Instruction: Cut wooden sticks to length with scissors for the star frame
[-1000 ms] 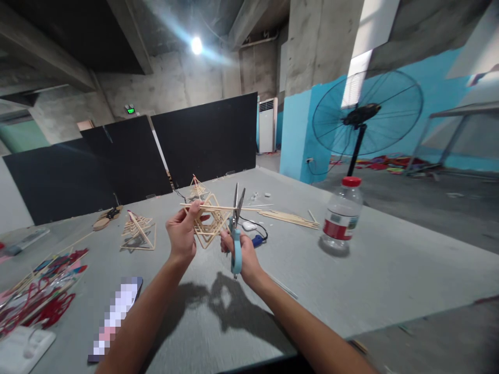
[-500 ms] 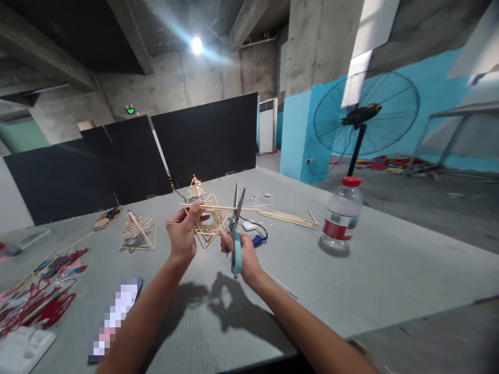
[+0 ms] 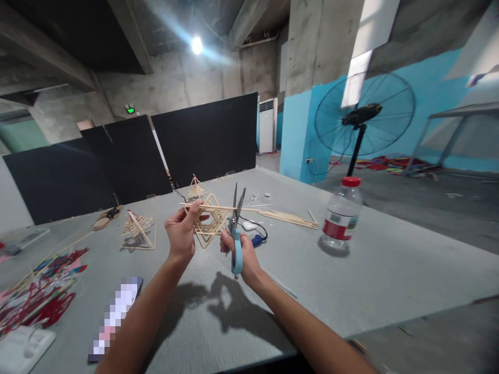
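Between the thumb and fingers of my left hand [image 3: 181, 235] are a wooden stick frame [image 3: 205, 244], built of nested squares, and a thin wooden stick [image 3: 218, 208] lying across its top. My right hand [image 3: 249, 261] is closed round the light-blue handles of a pair of scissors [image 3: 236, 248]. The scissor blades point up and stand apart, with the stick's right end at them; whether it lies fully between the blades I cannot tell. Behind and left of my hands, two pyramid-shaped stick models, a near one [image 3: 140, 232] and a farther one [image 3: 196, 189], stand on the grey table [image 3: 374, 280].
Loose wooden sticks [image 3: 288, 218] lie right of the scissors, near a blue-handled tool [image 3: 257, 240] with a black cord. A red-capped bottle [image 3: 342, 218] stands farther right. At left are a phone [image 3: 117, 317] and a pile of red cords and scraps [image 3: 47, 291]. A fan [image 3: 362, 114] stands beyond.
Almost nothing differs. My left hand has shifted very slightly left; the scissors stay at the stick's end with their blades apart.
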The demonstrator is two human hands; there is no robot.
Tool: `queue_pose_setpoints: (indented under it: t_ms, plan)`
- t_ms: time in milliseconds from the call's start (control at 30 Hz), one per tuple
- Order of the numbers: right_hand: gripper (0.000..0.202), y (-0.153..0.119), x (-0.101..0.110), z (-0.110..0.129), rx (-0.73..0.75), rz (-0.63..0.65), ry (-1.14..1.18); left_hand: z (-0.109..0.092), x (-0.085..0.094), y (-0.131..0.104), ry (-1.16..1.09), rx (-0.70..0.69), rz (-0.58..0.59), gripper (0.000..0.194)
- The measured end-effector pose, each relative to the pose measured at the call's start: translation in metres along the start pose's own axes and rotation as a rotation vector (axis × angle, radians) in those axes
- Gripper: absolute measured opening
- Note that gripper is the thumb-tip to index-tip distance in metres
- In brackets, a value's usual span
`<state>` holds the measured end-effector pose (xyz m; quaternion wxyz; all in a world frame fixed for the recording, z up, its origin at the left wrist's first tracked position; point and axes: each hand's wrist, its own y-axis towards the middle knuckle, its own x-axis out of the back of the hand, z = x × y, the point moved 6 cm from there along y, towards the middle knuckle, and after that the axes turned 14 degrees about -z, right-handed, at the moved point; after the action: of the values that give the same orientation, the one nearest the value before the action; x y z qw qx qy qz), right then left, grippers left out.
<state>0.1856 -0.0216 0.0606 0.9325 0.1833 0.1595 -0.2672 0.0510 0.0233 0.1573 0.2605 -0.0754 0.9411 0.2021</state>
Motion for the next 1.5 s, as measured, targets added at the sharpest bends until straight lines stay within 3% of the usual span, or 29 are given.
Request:
queue_pose_setpoints:
  t_ms: [600,867,1033,1133,1267,1400,1500]
  plan:
    - [0.059,0.000,0.000,0.001,0.010,-0.021,0.009,-0.002,0.000,-0.001,0.029,-0.019,0.017,0.038]
    - [0.056,0.001,0.002,0.000,0.012,-0.058,0.035,0.000,0.003,-0.005,0.087,0.036,0.049,0.048]
    - [0.056,0.004,0.008,0.001,0.007,-0.076,0.053,0.018,0.030,-0.002,0.255,0.135,0.088,0.043]
    - [0.056,0.003,0.007,0.002,0.006,-0.064,0.039,0.046,0.057,0.008,0.442,0.264,0.139,0.028]
    - [0.056,0.001,0.001,0.003,0.025,0.012,-0.036,0.088,0.094,0.018,0.647,0.405,0.153,0.035]
    - [0.053,0.009,0.004,0.002,0.081,0.120,-0.162,0.116,0.118,0.023,0.759,0.386,0.107,0.038]
    - [0.047,0.020,0.016,0.003,0.158,0.174,-0.296,0.123,0.127,0.030,0.817,0.291,0.076,0.039]
